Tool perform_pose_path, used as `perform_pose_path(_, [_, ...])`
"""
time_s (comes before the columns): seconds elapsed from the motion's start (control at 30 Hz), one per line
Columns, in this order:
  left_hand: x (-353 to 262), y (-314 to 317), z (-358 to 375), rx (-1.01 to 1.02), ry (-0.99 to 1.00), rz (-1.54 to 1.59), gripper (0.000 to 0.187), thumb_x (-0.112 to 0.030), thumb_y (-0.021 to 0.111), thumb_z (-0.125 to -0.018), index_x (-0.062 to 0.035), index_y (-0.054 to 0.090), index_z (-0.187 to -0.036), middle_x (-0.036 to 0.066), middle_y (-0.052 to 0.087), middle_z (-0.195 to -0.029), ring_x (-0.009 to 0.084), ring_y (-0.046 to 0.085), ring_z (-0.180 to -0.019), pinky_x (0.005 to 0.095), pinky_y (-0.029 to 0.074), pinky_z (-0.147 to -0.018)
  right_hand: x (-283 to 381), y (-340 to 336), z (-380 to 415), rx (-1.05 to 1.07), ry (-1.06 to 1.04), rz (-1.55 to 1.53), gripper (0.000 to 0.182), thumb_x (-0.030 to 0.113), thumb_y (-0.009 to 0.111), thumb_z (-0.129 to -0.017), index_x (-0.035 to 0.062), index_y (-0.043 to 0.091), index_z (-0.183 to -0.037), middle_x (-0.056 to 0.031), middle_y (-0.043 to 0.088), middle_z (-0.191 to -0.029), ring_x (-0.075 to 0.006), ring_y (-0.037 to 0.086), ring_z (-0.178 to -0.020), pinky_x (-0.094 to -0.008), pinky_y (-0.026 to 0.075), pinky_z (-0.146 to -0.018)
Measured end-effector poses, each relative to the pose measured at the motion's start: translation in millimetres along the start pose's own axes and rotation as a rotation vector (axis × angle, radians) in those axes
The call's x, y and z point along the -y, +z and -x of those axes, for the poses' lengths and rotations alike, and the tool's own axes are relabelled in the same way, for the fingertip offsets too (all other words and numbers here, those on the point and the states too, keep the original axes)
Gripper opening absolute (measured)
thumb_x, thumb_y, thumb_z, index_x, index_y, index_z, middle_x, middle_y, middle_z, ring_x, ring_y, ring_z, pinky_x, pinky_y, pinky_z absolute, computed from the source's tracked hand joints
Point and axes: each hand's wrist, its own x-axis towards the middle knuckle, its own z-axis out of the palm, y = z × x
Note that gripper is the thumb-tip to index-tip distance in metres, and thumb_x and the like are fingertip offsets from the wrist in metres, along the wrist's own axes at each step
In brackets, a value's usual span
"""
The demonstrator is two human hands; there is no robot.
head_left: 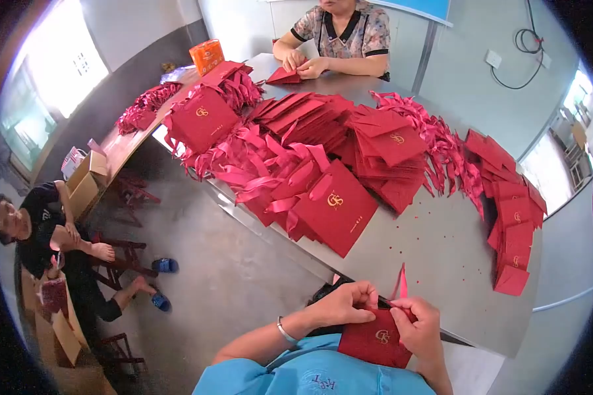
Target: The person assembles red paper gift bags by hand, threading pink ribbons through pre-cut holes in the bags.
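Note:
A small red paper gift bag (366,342) with a gold monogram rests against my blue shirt at the table's near edge. My left hand (348,304) pinches its top edge on the left, thumb in front. On the right, my right hand (416,327) grips the same top edge, fingers curled. A pink ribbon (400,283) sticks up from the bag between my hands. Just beyond them lies a pile of red bags with ribbon handles (333,204).
Stacks of red bags (392,148), loose pink ribbons (435,135) and a row of overlapping bags (515,217) cover the grey table (435,263). Across it a person (342,39) handles a red piece. Another person (59,243) sits at left near cardboard boxes (89,174).

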Motion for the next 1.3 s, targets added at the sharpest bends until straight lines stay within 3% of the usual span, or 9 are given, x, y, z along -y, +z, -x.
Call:
perform_pose_path(0.07, [-1.8, 0.9, 1.7, -0.021, 0.025, -0.038, 0.022, 0.003, 0.064, -0.079, -0.0042, 0.048, -0.093, -0.001, 0.055, -0.084, 0.0055, 0.051, -0.080, 0.0198, 0.042, -0.071, 1.8, 0.3, 0.1, -0.025, -0.108, 0.010, 0.007, -0.002, 0.064, -0.080, -0.0008, 0.065, -0.087, -0.0047, 0.058, -0.065, -0.0078, 0.049, -0.043, -0.0234, 0.038, -0.043])
perform_pose_path(0.13, [-2.0, -0.1, 3.1, -0.020, 0.005, -0.052, 0.023, 0.002, 0.065, -0.080, -0.0038, 0.048, -0.094, -0.001, 0.055, -0.085, 0.0057, 0.052, -0.080, 0.0196, 0.043, -0.071, 3.5, -0.5, 3.1, -0.003, 0.039, -0.037, 0.009, -0.002, 0.066, -0.078, -0.0009, 0.065, -0.087, -0.0066, 0.060, -0.068, -0.0091, 0.051, -0.046, -0.0248, 0.040, -0.046])
perform_pose_path(0.33, [-4.5, 4.6, 5.7, -0.100, 0.003, -0.142, 0.023, 0.002, 0.067, -0.080, -0.0041, 0.052, -0.096, 0.001, 0.060, -0.089, 0.0086, 0.056, -0.085, 0.0237, 0.047, -0.078, 5.0, -3.2, -0.5, -0.015, -0.089, 0.075, 0.011, -0.002, 0.068, -0.076, -0.0006, 0.065, -0.087, -0.0098, 0.062, -0.072, -0.0147, 0.059, -0.061, -0.0281, 0.046, -0.055])
perform_pose_path(0.57, [-6.3, 4.8, 3.6, -0.103, 0.016, -0.139, 0.020, 0.001, 0.067, -0.081, -0.0043, 0.053, -0.095, 0.001, 0.060, -0.091, 0.0081, 0.057, -0.088, 0.0244, 0.047, -0.080, 16.5, -6.7, -4.9, -0.046, -0.139, 0.100, 0.011, -0.001, 0.068, -0.075, -0.0004, 0.065, -0.085, -0.0104, 0.062, -0.072, -0.0175, 0.058, -0.060, -0.0277, 0.045, -0.055])
perform_pose_path(0.87, [-23.5, 1.0, 8.1, -0.096, 0.121, -0.453, 0.021, -0.001, 0.069, -0.081, -0.0022, 0.057, -0.098, 0.002, 0.062, -0.091, 0.0102, 0.059, -0.090, 0.0261, 0.048, -0.083, 18.1, -8.3, -7.1, -0.049, -0.154, 0.117, 0.011, -0.001, 0.068, -0.074, -0.0006, 0.065, -0.085, -0.0107, 0.062, -0.072, -0.0185, 0.058, -0.060, -0.0285, 0.045, -0.054])
perform_pose_path(0.93, [-27.2, 1.6, 8.6, -0.138, 0.223, -0.597, 0.025, -0.007, 0.072, -0.075, -0.0049, 0.059, -0.097, 0.006, 0.066, -0.086, 0.0122, 0.063, -0.079, 0.0270, 0.050, -0.068, 19.1, -9.0, -7.3, -0.026, -0.112, 0.130, 0.011, 0.002, 0.071, -0.074, 0.0021, 0.066, -0.084, -0.0114, 0.066, -0.078, -0.0247, 0.064, -0.067, -0.0327, 0.052, -0.059])
perform_pose_path(0.97, [-32.6, 3.0, 9.4, -0.139, 0.223, -0.596, 0.025, -0.007, 0.072, -0.075, -0.0049, 0.059, -0.097, 0.006, 0.066, -0.086, 0.0122, 0.063, -0.079, 0.0270, 0.050, -0.068, 18.9, -9.4, -7.4, -0.025, -0.112, 0.130, 0.011, 0.002, 0.071, -0.074, 0.0021, 0.066, -0.084, -0.0114, 0.066, -0.078, -0.0247, 0.064, -0.067, -0.0327, 0.052, -0.059])
perform_pose_path(1.07, [-46.0, 9.0, 11.9, -0.129, 0.151, -0.696, 0.027, -0.008, 0.074, -0.075, -0.0043, 0.061, -0.099, 0.005, 0.066, -0.092, 0.0130, 0.063, -0.091, 0.0278, 0.050, -0.079, 18.7, -10.3, -7.5, -0.022, -0.136, 0.161, 0.012, 0.002, 0.071, -0.073, 0.0023, 0.066, -0.084, -0.0112, 0.066, -0.078, -0.0249, 0.065, -0.068, -0.0328, 0.052, -0.060])
perform_pose_path(1.3, [-56.7, 10.1, 10.0, -0.156, 0.350, -1.001, 0.026, -0.016, 0.074, -0.072, -0.0074, 0.065, -0.095, 0.010, 0.066, -0.087, 0.0286, 0.063, -0.084, 0.0384, 0.051, -0.072, 17.6, -12.2, -7.1, -0.016, -0.113, 0.127, 0.011, 0.002, 0.071, -0.073, 0.0024, 0.066, -0.083, -0.0112, 0.066, -0.079, -0.0262, 0.065, -0.068, -0.0331, 0.052, -0.060])
